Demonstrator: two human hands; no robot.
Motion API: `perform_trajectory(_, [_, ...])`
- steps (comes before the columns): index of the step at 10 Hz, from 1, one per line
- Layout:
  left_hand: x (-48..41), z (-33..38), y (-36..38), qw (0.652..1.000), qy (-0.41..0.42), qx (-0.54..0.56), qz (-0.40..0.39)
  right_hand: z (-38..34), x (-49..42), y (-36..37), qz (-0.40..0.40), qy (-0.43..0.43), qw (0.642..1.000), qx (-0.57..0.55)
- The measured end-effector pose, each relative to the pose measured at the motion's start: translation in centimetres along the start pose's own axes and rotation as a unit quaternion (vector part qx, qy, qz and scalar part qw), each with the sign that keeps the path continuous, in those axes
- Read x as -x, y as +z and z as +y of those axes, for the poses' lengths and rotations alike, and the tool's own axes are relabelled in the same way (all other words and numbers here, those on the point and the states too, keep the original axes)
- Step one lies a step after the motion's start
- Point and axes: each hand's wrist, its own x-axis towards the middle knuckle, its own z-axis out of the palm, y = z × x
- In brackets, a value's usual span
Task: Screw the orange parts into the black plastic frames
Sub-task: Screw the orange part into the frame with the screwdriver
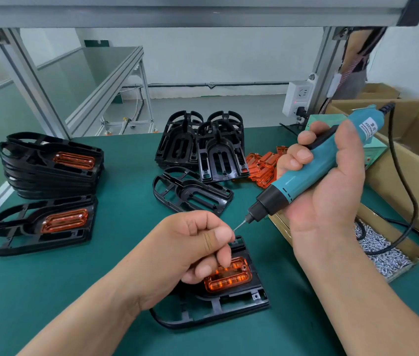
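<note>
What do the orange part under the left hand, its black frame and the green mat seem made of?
Orange part: translucent glossy plastic; light glows through it. Black frame: opaque moulded plastic, semi-matt, with thin ribs. Green mat: probably rubber or vinyl; dull, no glare.

Mat (100, 291): plain dark teal green.
Frames (239, 301): solid black plastic.
Orange parts (229, 277): see-through bright orange, with ribbed rows inside.
Screwdriver (313, 165): teal body, black nose, white label with dark print.
Cable (404, 181): black.
Screws (383, 258): shiny silver.
Boxes (409, 150): plain brown cardboard.
Power strip (297, 98): white, one red light.
</note>
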Motion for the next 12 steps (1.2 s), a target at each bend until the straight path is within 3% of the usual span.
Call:
perform_trajectory(3, [-0.23,-0.31,-0.55,0.998,-0.004,0.028,0.049,0.07,0.05,-0.04,-0.012,0.001,1.0,0.0])
perform_trajectory(6, [-0.27,-0.48,-0.2,1.0,0.008,0.001,-0.001,0.07,-0.01,-0.2,-0.017,-0.003,1.0,0.006])
perform_trajectory(12, [-0.07,-0.19,-0.04,0.999,0.025,-0.012,-0.018,0.64,0.55,0.16,-0.019,0.013,0.999,0.026])
